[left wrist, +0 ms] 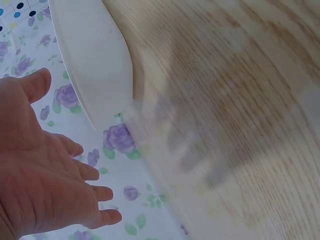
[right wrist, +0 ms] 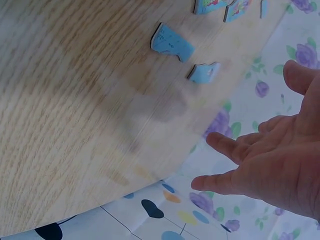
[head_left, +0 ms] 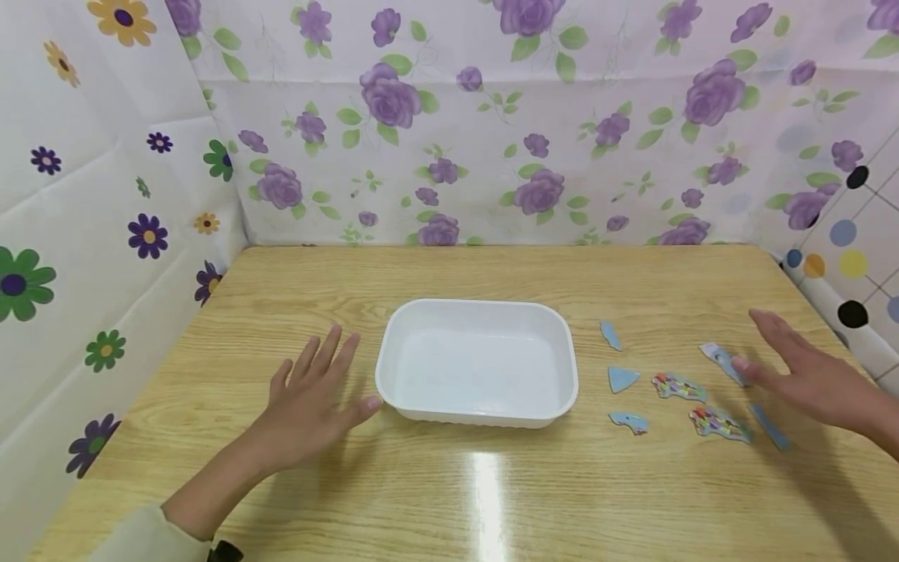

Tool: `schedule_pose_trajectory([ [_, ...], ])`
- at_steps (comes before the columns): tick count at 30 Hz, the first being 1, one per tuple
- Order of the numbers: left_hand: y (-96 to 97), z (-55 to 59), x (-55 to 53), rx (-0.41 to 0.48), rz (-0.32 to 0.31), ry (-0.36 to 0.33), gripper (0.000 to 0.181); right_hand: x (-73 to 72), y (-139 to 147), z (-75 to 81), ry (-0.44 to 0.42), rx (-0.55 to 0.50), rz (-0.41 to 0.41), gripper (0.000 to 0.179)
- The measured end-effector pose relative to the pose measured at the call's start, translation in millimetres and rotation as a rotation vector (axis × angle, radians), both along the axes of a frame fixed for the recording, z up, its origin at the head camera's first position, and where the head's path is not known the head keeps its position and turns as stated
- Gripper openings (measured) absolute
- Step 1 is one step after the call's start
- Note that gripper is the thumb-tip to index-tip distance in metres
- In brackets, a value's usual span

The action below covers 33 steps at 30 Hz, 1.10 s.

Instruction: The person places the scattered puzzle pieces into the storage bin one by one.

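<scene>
A white rectangular plastic tub stands on the wooden table. Just left of it the left hand hovers with spread fingers, its thumb near the tub's left wall; nothing is in it. In the left wrist view that hand shows its palm side, apart from the tub. Over at the right, the right hand is held above several flat puzzle pieces, its fingers extended and holding nothing. Nearest it are a light blue piece and a narrow blue strip. Two multicoloured pieces, one below the other, lie to its left.
Between tub and multicoloured pieces lie a blue sliver, a blue triangle and a blue curved piece. Flowered cloth rises behind the table; more patterned cloth borders both sides.
</scene>
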State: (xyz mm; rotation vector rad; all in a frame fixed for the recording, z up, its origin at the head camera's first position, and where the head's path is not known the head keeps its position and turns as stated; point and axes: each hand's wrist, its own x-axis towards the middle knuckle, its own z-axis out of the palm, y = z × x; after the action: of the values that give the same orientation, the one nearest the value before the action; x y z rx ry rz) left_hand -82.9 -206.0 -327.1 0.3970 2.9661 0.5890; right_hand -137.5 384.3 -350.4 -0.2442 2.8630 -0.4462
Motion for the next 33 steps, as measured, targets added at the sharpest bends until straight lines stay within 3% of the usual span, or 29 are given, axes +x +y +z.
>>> schedule_pose_trajectory([
  [9,2.0,-4.1,0.4,0.036,-0.009,0.02,0.089,-4.8,3.1,-0.7,0.033,-0.116,0.008,0.087],
  [17,3.9,-3.9,-1.2,0.107,-0.013,0.062,0.094,-9.9,5.8,3.5,-0.028,-0.231,-0.037,0.094],
  [33,7.7,-6.3,-4.8,0.269,0.009,-0.008,0.097,-18.4,15.8,-1.5,-0.085,-0.301,-0.058,0.094],
])
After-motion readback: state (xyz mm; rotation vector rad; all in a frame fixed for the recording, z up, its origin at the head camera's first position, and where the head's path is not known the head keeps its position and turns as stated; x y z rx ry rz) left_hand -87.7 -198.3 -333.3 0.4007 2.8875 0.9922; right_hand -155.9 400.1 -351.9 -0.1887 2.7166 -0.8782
